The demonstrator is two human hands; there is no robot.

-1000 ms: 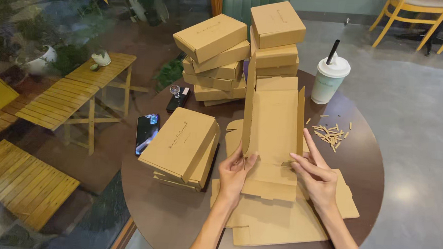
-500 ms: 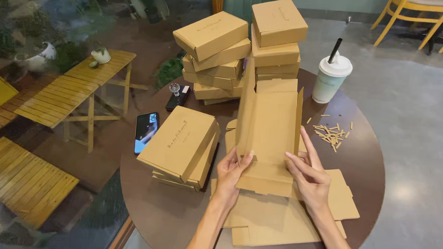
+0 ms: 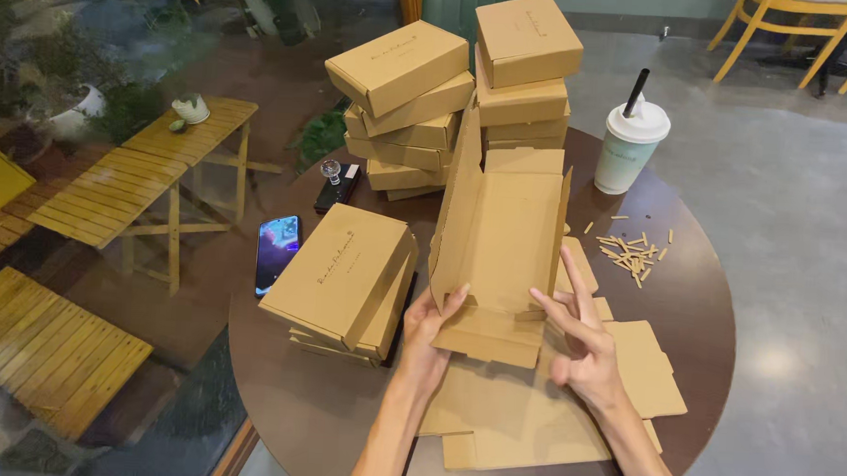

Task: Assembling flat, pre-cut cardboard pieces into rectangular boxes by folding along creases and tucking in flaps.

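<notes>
On the round dark table [image 3: 276, 355], head view, the only one I have: a half-folded cardboard box [image 3: 504, 237] stands open in front of me, side walls raised, its long axis running away from me toward the far stacks. The near flap [image 3: 488, 334] folds down toward my hands.

Left hand [image 3: 426, 331] grips the near left corner of the box, thumb on the flap edge, fingers wrapped behind the left wall; it is closed on the cardboard. Right hand [image 3: 581, 345] is spread wide, fingers fanned, index tip just touching or just beside the near right corner of the flap; I can't tell if there is real contact. It holds nothing. So the left hand has the box and the right hangs just right of it, both at the near short end.

Under the box lies a pile of flat unfolded blanks [image 3: 549, 415]. Just left of the left hand sits a short stack of finished boxes [image 3: 346, 277], tilted. Far side: two taller stacks of boxes [image 3: 468, 97]. A phone [image 3: 277, 251] lies left of the short stack, and a dark small item [image 3: 335, 187] sits behind it. A lidded cup with straw [image 3: 629, 147] stands far right, with paper scraps [image 3: 632, 255] scattered near it.
</notes>
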